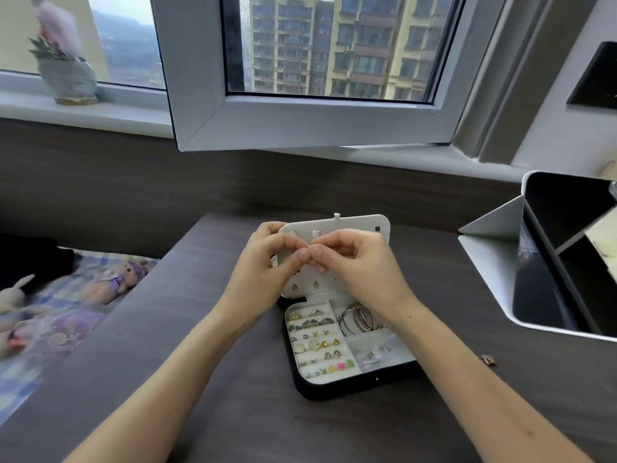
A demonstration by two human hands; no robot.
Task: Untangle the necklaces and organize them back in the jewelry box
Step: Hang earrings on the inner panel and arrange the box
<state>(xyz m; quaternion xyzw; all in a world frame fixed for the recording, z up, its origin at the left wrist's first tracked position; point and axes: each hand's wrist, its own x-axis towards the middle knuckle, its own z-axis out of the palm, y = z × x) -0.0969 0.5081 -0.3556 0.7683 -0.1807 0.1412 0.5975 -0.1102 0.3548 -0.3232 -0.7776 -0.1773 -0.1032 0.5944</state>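
Ahead of you an open window [200, 121] swings in over a dark wood-grain desk [233, 412]. To your left lies a checked blanket [50, 329] with soft toys on it. At the desk's right edge stands a white organizer [494, 262] with dark divided compartments.

The jewelry box [350, 390] sits open on the desk straight in front of you. Its black base lies flat and its white lid panel [354, 225] stands up at the far side, with a few earrings pinned to it.

You hold your left hand [263, 262] and your right hand [360, 262] up in front of that panel, above the back of the box. The fingers of both are curled in and their tips meet between the hands in a narrow pinch. No chain shows there, so I cannot tell whether you hold a necklace or nothing.

In the box, the left section carries rows of rings and studs [314, 342]. The far right compartment holds silver bangles [357, 317], partly under your right wrist, and the near right one holds small clear bags [377, 352].

A tiny brown trinket [489, 359] lies on the desk, to the right of the box and apart from it.
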